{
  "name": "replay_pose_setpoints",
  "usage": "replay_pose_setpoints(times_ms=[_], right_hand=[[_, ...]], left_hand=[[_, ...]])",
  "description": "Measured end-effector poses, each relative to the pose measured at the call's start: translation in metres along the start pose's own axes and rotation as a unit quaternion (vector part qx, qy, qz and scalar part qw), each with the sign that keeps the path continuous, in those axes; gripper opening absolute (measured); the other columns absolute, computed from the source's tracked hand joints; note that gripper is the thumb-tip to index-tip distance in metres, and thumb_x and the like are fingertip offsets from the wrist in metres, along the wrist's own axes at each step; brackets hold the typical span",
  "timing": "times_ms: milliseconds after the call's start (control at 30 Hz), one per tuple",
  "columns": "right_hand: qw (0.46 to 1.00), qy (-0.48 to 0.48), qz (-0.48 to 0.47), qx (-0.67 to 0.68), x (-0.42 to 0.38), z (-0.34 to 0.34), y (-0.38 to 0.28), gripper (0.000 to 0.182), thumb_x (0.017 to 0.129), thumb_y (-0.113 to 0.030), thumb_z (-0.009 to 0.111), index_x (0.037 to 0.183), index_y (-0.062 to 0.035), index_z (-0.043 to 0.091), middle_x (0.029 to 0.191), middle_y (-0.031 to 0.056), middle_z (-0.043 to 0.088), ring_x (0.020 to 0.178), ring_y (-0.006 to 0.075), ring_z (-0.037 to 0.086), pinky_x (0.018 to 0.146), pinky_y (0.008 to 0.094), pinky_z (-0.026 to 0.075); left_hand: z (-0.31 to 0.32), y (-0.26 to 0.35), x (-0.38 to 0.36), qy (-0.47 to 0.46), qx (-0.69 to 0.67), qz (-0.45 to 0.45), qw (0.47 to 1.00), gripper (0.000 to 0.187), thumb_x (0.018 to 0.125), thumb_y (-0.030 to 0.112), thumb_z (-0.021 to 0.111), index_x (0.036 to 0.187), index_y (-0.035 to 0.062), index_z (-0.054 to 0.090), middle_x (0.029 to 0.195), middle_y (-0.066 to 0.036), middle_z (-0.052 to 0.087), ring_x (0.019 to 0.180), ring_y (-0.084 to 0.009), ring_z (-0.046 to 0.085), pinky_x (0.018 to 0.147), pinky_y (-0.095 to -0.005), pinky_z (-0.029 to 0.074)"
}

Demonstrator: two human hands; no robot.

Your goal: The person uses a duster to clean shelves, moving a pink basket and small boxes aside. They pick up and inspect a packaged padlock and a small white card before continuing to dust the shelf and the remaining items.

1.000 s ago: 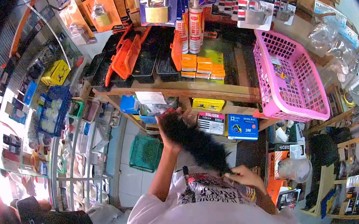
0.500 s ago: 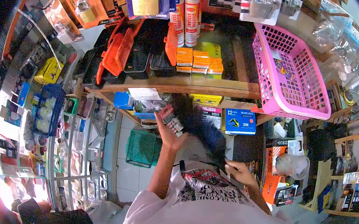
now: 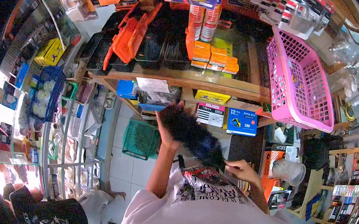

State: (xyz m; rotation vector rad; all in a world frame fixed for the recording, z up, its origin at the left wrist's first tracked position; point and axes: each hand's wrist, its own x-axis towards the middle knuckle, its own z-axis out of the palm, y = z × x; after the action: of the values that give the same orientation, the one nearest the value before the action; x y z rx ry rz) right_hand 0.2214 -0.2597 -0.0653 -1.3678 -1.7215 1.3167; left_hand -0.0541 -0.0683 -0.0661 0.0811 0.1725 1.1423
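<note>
Shelves crowded with hardware stock fill this shop, and the wooden shelf across the middle is the handiest landmark. Far left of it and lower, another person in a black printed shirt stands beside a glass display case. Below the shelf's left end sits a green basket on the tiled floor. Just under the shelf's middle, the left hand is raised, its fingers closed around the upper end of a black feather duster (dark and fluffy, slanting down to the right). Lower still, the right hand pinches the duster's handle end, near the chest. Right of the shelf hangs a pink basket. Judging by this, the duster is only being held and readied; the goods on and under the shelf look untouched so far.
</note>
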Motion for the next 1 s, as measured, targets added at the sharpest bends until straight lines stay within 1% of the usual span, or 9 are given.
replay_pose_setpoints(times_ms=[133, 233, 400, 533, 600, 667, 733, 867, 1000], right_hand=[[0.987, 0.086, 0.125, 0.043, 0.008, 0.001, -0.037, 0.035, 0.096, -0.018, 0.062, 0.126, 0.0002, 0.060, 0.071, -0.0025, 0.059, 0.066, 0.0030, 0.049, 0.060, 0.0216, 0.043], [0.993, -0.015, 0.112, 0.039, 0.005, -0.005, -0.026, 0.037, 0.096, -0.021, 0.062, 0.126, 0.0007, 0.059, 0.070, -0.0022, 0.058, 0.064, 0.0039, 0.050, 0.059, 0.0219, 0.043], [0.988, 0.072, 0.135, 0.034, 0.003, 0.003, -0.037, 0.034, 0.094, -0.020, 0.065, 0.121, 0.0012, 0.063, 0.072, 0.0005, 0.062, 0.065, 0.0051, 0.053, 0.059, 0.0240, 0.044], [0.987, 0.046, 0.142, 0.055, -0.009, -0.005, -0.030, 0.031, 0.093, -0.018, 0.066, 0.116, 0.0025, 0.065, 0.072, 0.0014, 0.063, 0.065, 0.0061, 0.054, 0.060, 0.0244, 0.045], [0.983, 0.077, 0.164, 0.043, -0.010, -0.004, -0.038, 0.030, 0.093, -0.019, 0.065, 0.116, 0.0020, 0.066, 0.072, 0.0017, 0.063, 0.066, 0.0058, 0.054, 0.061, 0.0238, 0.044], [0.988, 0.043, 0.142, 0.038, -0.016, -0.002, -0.020, 0.031, 0.093, -0.019, 0.065, 0.116, 0.0012, 0.066, 0.072, 0.0014, 0.063, 0.066, 0.0054, 0.053, 0.060, 0.0237, 0.044], [0.993, 0.042, 0.109, 0.025, -0.016, -0.002, -0.015, 0.031, 0.094, -0.022, 0.065, 0.114, 0.0022, 0.067, 0.070, -0.0009, 0.061, 0.065, 0.0046, 0.051, 0.058, 0.0238, 0.043], [0.990, 0.064, 0.115, 0.047, -0.006, -0.001, -0.010, 0.030, 0.094, -0.019, 0.065, 0.115, 0.0025, 0.065, 0.073, -0.0023, 0.062, 0.067, 0.0030, 0.052, 0.058, 0.0228, 0.043], [0.990, -0.021, 0.126, 0.054, -0.008, -0.008, 0.001, 0.031, 0.094, -0.019, 0.066, 0.118, 0.0006, 0.065, 0.077, -0.0026, 0.064, 0.068, 0.0031, 0.053, 0.061, 0.0225, 0.045]], left_hand=[[0.000, 0.003, 0.000, 0.079, -0.013, 0.033, 0.996, 0.086, 0.086, 0.078, 0.034, 0.140, 0.0117, 0.045, 0.137, -0.022, 0.051, 0.124, -0.0429, 0.049, 0.103, -0.0602, 0.037], [-0.011, 0.008, 0.003, -0.166, -0.163, -0.071, 0.970, 0.080, 0.090, 0.073, 0.033, 0.141, 0.0118, 0.046, 0.136, -0.018, 0.053, 0.123, -0.0378, 0.051, 0.103, -0.0558, 0.039], [-0.008, 0.002, 0.004, 0.053, -0.101, -0.004, 0.993, 0.084, 0.087, 0.075, 0.035, 0.145, 0.0134, 0.039, 0.138, -0.026, 0.048, 0.125, -0.0435, 0.048, 0.108, -0.0608, 0.031], [-0.030, -0.002, 0.021, -0.210, 0.003, -0.102, 0.972, 0.084, 0.087, 0.075, 0.034, 0.144, 0.0136, 0.040, 0.142, -0.014, 0.049, 0.127, -0.0349, 0.050, 0.111, -0.0580, 0.030], [0.015, -0.006, 0.003, -0.059, -0.387, -0.072, 0.917, 0.090, 0.086, 0.079, 0.029, 0.146, 0.0116, 0.034, 0.139, -0.026, 0.047, 0.123, -0.0469, 0.049, 0.108, -0.0643, 0.030], [0.004, -0.015, 0.013, 0.121, 0.043, -0.022, 0.992, 0.088, 0.088, 0.076, 0.033, 0.141, 0.0069, 0.043, 0.134, -0.022, 0.053, 0.123, -0.0444, 0.050, 0.102, -0.0597, 0.040], [0.002, -0.013, 0.012, -0.124, 0.023, -0.079, 0.989, 0.079, 0.091, 0.071, 0.035, 0.136, 0.0088, 0.050, 0.131, -0.015, 0.058, 0.119, -0.0330, 0.057, 0.103, -0.0519, 0.042], [0.026, -0.012, 0.001, 0.122, 0.017, 0.020, 0.992, 0.087, 0.087, 0.076, 0.033, 0.142, 0.0086, 0.042, 0.127, -0.024, 0.058, 0.116, -0.0411, 0.057, 0.103, -0.0572, 0.040], [-0.003, -0.003, 0.001, -0.082, 0.051, -0.055, 0.994, 0.083, 0.090, 0.074, 0.028, 0.139, 0.0090, 0.046, 0.128, -0.015, 0.060, 0.116, -0.0395, 0.057, 0.102, -0.0593, 0.039]])
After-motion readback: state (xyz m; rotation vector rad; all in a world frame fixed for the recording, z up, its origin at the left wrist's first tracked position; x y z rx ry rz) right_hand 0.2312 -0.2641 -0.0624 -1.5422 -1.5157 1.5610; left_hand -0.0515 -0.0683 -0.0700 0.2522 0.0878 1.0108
